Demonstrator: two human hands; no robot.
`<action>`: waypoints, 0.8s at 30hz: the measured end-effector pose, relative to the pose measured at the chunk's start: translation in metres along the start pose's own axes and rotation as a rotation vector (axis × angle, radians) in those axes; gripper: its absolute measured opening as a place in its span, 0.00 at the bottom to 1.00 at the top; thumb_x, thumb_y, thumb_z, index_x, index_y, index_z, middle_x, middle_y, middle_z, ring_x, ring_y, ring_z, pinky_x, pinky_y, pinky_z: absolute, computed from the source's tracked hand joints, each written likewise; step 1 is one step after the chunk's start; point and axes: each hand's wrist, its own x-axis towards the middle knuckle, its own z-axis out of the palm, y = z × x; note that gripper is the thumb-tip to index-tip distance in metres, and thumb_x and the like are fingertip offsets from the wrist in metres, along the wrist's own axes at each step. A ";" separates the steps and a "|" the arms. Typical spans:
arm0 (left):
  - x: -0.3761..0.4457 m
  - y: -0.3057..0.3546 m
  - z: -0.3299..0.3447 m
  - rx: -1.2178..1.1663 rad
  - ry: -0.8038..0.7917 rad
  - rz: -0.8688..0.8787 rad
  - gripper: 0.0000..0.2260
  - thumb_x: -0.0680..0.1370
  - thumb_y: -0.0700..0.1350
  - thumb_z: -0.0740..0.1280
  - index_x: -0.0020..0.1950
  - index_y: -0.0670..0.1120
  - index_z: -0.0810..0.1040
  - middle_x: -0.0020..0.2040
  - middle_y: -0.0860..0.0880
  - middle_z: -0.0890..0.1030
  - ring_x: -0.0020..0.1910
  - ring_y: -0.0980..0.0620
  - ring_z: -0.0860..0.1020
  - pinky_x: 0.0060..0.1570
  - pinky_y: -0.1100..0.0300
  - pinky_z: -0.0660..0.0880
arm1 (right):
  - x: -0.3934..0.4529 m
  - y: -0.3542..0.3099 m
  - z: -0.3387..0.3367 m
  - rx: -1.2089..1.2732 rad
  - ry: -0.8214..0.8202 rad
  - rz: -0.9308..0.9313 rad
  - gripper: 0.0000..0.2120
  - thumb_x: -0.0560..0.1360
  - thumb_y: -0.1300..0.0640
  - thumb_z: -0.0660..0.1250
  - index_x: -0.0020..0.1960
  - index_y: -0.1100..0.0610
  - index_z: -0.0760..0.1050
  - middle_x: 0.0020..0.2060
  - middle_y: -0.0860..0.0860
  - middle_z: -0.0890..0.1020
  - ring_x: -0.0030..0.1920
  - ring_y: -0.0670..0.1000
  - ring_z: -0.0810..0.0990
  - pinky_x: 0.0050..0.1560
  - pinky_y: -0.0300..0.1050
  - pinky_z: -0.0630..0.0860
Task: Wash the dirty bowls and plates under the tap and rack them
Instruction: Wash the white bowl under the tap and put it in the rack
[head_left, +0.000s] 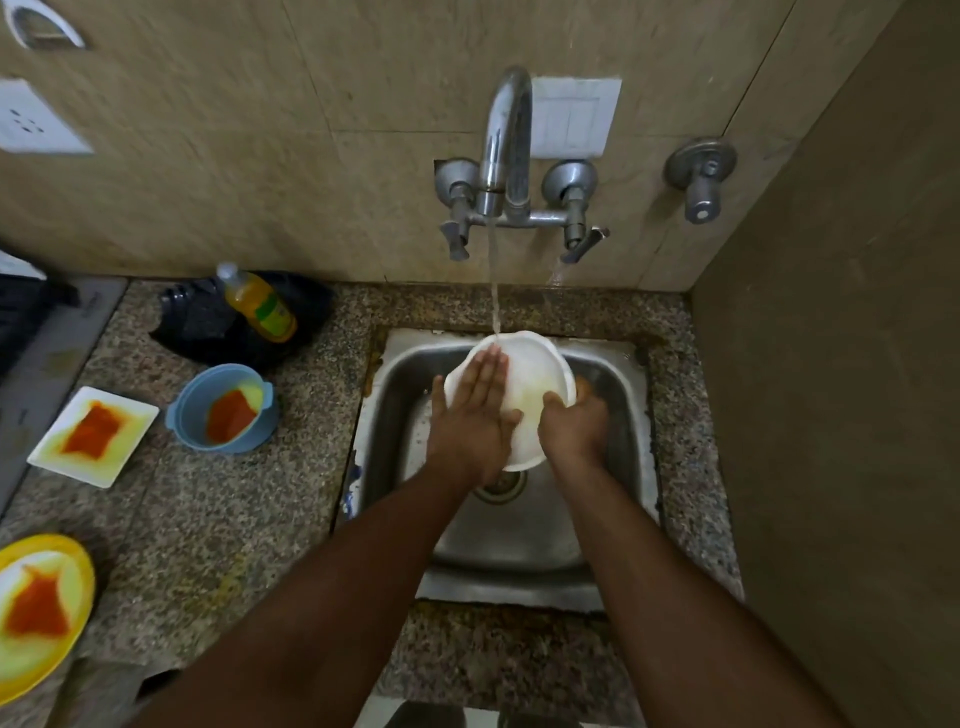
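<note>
1 head view, steeply down, close over sink

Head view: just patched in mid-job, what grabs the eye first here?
At centre, both hands work a white plate over the steel sink, under the running tap: the left hand lies flat on it, the right hand grips its rim. On the counter to the left wait a blue bowl, a square white plate and a yellow plate, all smeared orange-red.

Your view is dim and warm; glare on the tap, edges toward 9 o'clock seemingly blurred and bowed.
</note>
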 end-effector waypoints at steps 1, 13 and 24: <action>-0.002 0.003 -0.002 -0.049 0.049 -0.021 0.35 0.80 0.52 0.50 0.84 0.50 0.39 0.84 0.52 0.38 0.82 0.54 0.36 0.78 0.33 0.47 | 0.001 0.000 -0.002 0.037 -0.008 -0.013 0.16 0.76 0.56 0.70 0.63 0.56 0.80 0.56 0.56 0.84 0.56 0.60 0.83 0.57 0.53 0.80; 0.005 -0.023 -0.042 -1.132 0.073 -0.679 0.21 0.74 0.48 0.76 0.64 0.42 0.81 0.52 0.44 0.85 0.55 0.40 0.83 0.51 0.47 0.82 | 0.032 0.006 -0.012 0.149 -0.206 0.030 0.29 0.59 0.47 0.86 0.56 0.56 0.84 0.45 0.51 0.87 0.43 0.52 0.86 0.46 0.55 0.85; -0.024 0.010 -0.043 -1.298 0.201 -0.897 0.17 0.73 0.31 0.62 0.59 0.43 0.79 0.46 0.46 0.81 0.45 0.46 0.80 0.49 0.43 0.83 | -0.021 0.018 0.027 -0.169 -0.030 0.000 0.46 0.65 0.35 0.78 0.73 0.52 0.62 0.66 0.55 0.77 0.61 0.60 0.79 0.58 0.54 0.77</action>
